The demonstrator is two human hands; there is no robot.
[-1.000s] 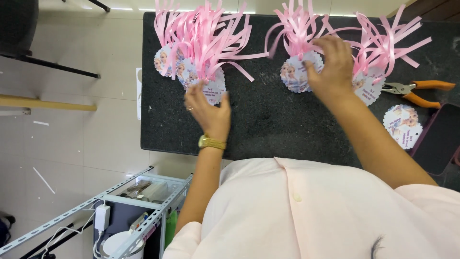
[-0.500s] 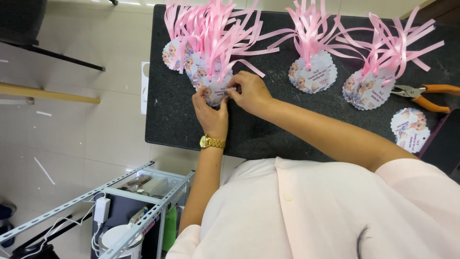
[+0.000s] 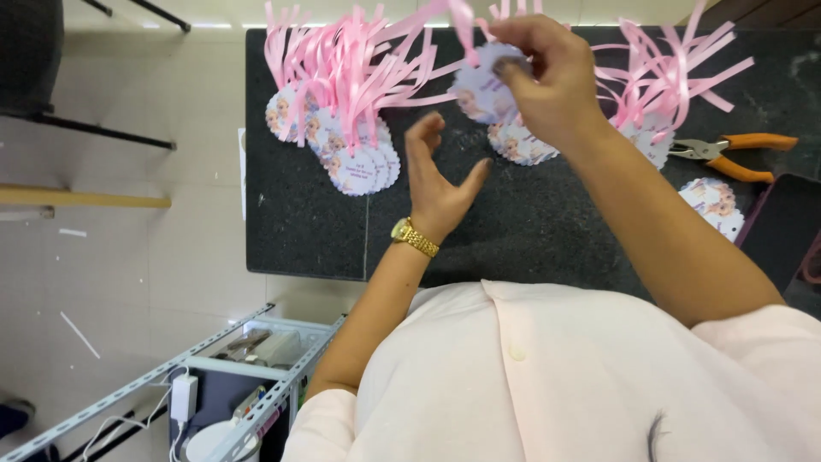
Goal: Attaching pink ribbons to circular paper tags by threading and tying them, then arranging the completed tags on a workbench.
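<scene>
My right hand [image 3: 552,81] is raised above the dark table [image 3: 547,231], pinching a round scalloped paper tag [image 3: 479,90] that has pink ribbon tied to it. My left hand [image 3: 440,175], with a gold watch on the wrist, hovers open just below, fingers spread and holding nothing. A pile of similar tags with pink ribbons [image 3: 346,141] lies to the left of it. Another cluster of tags [image 3: 522,145] rests under my right hand, and a third bunch with ribbons [image 3: 658,111] sits further right.
Orange-handled pliers [image 3: 731,154] lie at the right of the table, beside loose tags without ribbon [image 3: 714,205] and a dark box edge [image 3: 782,227]. A metal rack with cables [image 3: 214,385] stands on the tiled floor at lower left.
My right hand left the left pile and rose toward the middle, now holding one ribboned tag up. My left hand let go of the pile and opened.
</scene>
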